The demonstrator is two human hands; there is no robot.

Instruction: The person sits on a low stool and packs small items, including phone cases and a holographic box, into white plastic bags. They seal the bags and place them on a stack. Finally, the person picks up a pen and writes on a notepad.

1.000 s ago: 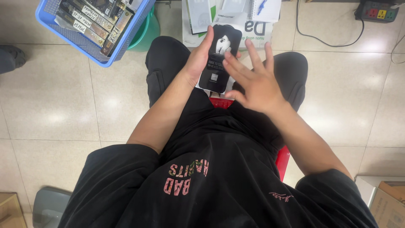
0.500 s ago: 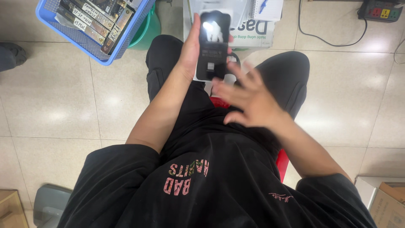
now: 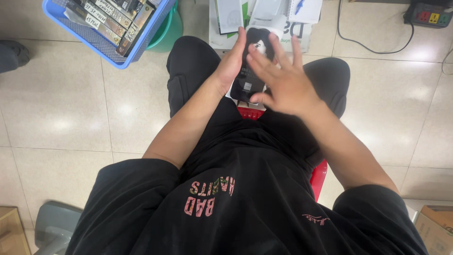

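Whereas my right hand (image 3: 283,85) had hung below the black packet (image 3: 252,66), it now lay flat on it, fingers spread. My left hand (image 3: 231,63) gripped the packet's edge above my knees. The blue basket (image 3: 106,45) held stacked labelled boxes (image 3: 115,19).

The lower right part of the dark flat packet (image 3: 248,75) is covered by the right hand (image 3: 283,85), and its left edge by the left hand (image 3: 231,63). Whether the packet is gripped cannot be told. Left of the packet, the blue basket (image 3: 101,40) is cut off by the top edge.
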